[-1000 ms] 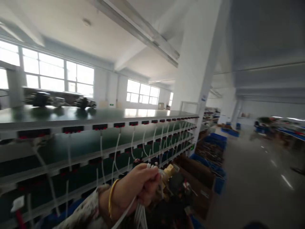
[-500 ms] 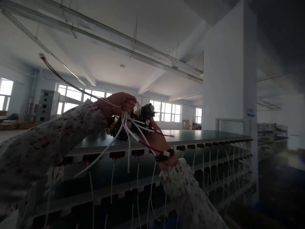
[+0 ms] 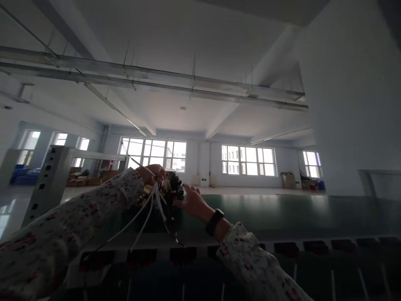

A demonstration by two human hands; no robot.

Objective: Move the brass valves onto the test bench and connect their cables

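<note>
Gripping the wire bundle [image 3: 166, 194], left hand [image 3: 152, 174] above, right hand [image 3: 194, 202] beside.

A large workshop hall with white walls and a white ceiling [image 3: 194, 37] crossed by metal rails [image 3: 156, 79]. Daylight enters through rows of windows [image 3: 247, 161] along the far wall. A wide green shelf [image 3: 297, 213] fronts the view, a perforated steel upright [image 3: 46, 184] at its left edge.
</note>
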